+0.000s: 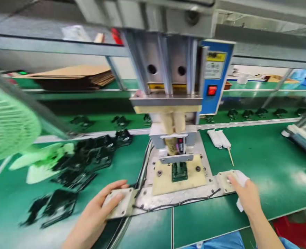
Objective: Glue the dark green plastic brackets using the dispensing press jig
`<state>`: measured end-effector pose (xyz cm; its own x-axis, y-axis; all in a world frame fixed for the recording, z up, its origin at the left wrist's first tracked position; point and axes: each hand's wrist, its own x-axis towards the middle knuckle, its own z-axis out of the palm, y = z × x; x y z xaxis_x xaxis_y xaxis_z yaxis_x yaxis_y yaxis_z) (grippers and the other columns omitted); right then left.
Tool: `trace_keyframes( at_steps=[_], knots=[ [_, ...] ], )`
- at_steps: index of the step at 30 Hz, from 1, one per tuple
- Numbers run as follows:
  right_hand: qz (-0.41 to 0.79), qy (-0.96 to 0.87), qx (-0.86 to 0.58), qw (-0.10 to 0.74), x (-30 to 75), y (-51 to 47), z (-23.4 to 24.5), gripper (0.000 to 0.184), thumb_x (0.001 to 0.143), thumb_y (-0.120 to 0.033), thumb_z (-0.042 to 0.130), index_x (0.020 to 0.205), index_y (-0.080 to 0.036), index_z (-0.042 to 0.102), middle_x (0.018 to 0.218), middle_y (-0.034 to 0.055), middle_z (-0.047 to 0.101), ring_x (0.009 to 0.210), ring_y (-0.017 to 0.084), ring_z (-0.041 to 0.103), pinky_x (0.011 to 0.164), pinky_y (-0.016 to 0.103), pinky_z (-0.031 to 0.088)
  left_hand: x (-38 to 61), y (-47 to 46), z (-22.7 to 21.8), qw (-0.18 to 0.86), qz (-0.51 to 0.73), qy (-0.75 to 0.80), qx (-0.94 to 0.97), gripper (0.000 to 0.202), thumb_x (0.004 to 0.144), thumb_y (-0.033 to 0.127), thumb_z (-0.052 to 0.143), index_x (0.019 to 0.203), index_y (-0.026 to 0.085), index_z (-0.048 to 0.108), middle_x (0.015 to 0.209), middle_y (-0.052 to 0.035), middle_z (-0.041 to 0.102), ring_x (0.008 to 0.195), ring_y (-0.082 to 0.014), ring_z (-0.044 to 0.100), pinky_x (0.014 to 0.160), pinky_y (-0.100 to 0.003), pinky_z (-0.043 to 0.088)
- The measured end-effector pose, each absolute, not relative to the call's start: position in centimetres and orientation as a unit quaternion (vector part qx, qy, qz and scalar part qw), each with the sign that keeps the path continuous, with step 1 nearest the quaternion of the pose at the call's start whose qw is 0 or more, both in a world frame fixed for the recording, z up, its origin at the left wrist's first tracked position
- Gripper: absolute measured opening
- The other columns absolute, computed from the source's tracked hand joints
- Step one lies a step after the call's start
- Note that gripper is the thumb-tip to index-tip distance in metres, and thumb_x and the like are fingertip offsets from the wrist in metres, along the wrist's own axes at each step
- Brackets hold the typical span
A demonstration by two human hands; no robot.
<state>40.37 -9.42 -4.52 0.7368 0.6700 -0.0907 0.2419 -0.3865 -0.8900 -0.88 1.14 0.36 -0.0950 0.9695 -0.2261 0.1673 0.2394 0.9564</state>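
A small press machine (172,79) stands in front of me on a metal base plate (168,199). A dark green part (179,172) sits in the cream fixture (178,178) under the press head. My left hand (98,212) lies flat on the left button box (119,204), fingers stretched out. My right hand (246,195) rests on the right button box (226,181), with a white cloth (242,180) under its fingers. The thumb side is hidden.
Black plastic parts (90,155) lie heaped on the green bench at left, with more on the conveyor (246,114) behind. A green fan (7,124) is at far left. White items and a stick (221,140) lie right of the press. A red bin (298,228) sits bottom right.
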Motion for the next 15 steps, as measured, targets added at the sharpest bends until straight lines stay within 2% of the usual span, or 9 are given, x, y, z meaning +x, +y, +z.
trace_keyframes(
  at_steps=[3, 9, 15],
  knots=[
    [0.227, -0.275, -0.828, 0.432, 41.3, -9.7, -4.7, 0.059, 0.056, -0.074, 0.071, 0.063, -0.016, 0.067, 0.058, 0.0068, 0.065, 0.057, 0.023, 0.059, 0.051, 0.031, 0.044, 0.0, 0.8, 0.3, 0.503, 0.447, 0.598, 0.435, 0.058, 0.058, 0.058, 0.086, 0.101, 0.022, 0.072, 0.097, -0.0036, 0.075, 0.075, -0.0183, 0.067, 0.060, -0.020, 0.053],
    [0.234, -0.224, -0.855, 0.405, 41.8, -9.9, -3.9, 0.068, 0.048, -0.076, 0.073, 0.076, -0.014, 0.071, 0.074, 0.0093, 0.072, 0.073, 0.028, 0.065, 0.058, 0.032, 0.049, -0.5, 1.1, 0.1, 0.557, 0.431, 0.577, 0.413, 0.052, 0.058, 0.051, 0.089, 0.100, 0.024, 0.073, 0.098, -0.0034, 0.073, 0.077, -0.0169, 0.066, 0.063, -0.018, 0.054],
    [0.227, -0.195, -0.860, 0.414, 41.4, -9.8, -3.3, 0.071, 0.043, -0.076, 0.075, 0.079, -0.014, 0.072, 0.072, 0.0074, 0.071, 0.074, 0.028, 0.064, 0.061, 0.033, 0.047, -0.9, 1.1, -0.1, 0.574, 0.421, 0.571, 0.409, 0.050, 0.061, 0.047, 0.090, 0.103, 0.025, 0.072, 0.100, -0.0030, 0.071, 0.077, -0.0159, 0.064, 0.062, -0.017, 0.054]
  ],
)
